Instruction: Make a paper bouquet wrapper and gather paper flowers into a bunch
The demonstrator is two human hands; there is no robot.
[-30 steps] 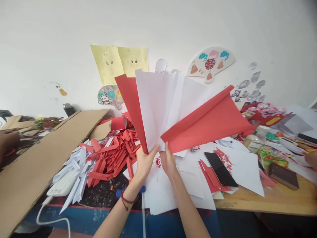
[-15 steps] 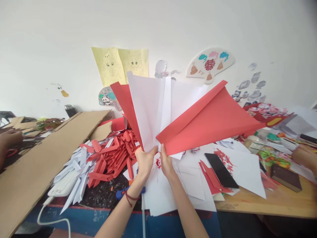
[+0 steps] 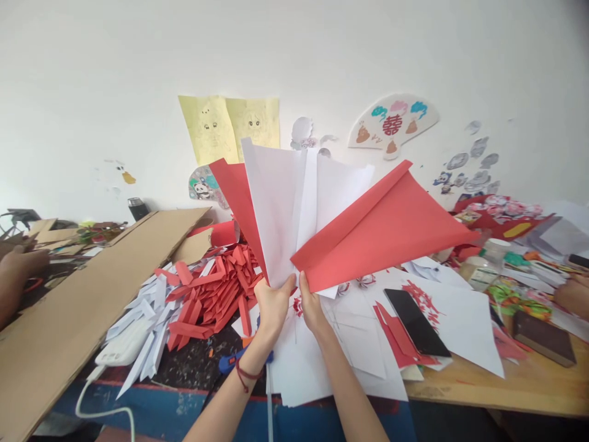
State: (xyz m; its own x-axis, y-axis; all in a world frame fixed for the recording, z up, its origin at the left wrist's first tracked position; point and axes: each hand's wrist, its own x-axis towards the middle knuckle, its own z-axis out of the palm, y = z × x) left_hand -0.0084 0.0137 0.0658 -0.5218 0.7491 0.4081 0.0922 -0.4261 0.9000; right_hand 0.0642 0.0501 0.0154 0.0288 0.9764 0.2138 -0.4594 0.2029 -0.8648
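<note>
Paper [image 3: 278,215], folded and fanned, red outside and white inside, is up in both hands, above the white sheets [image 3: 294,380] at table centre. Narrow gathered base at the hands, wide edges spread up and out toward the wall.

Left hand [image 3: 275,306]: closed on the base from the left, thumb lying toward the middle, other fingers mostly behind and hidden. Right hand [image 3: 313,302]: closed on the base from the right, thumb up against the right red flap [image 3: 386,230]; remaining fingers can't be told. The two thumbs sit just beside each other.

Handling, judged by look: very light, thin, fairly stiff along the pleats, floppy across the wide spans. Right flap leans far out and probably sags or springs if let go. Not very slippery, I'd guess; the layers could slide over each other if the pinch loosens. Creases and tears easily, mostly at free edges and corners.

Best hold: gathered base, thumbs in front, fingers behind, all layers caught together; firm but no crushing. The folded ridges can take a second light pinch. Avoid pulling on the white middle or the outer corners.

Red strips [image 3: 225,291] lie left of the paper, phone [image 3: 418,322] right.
</note>
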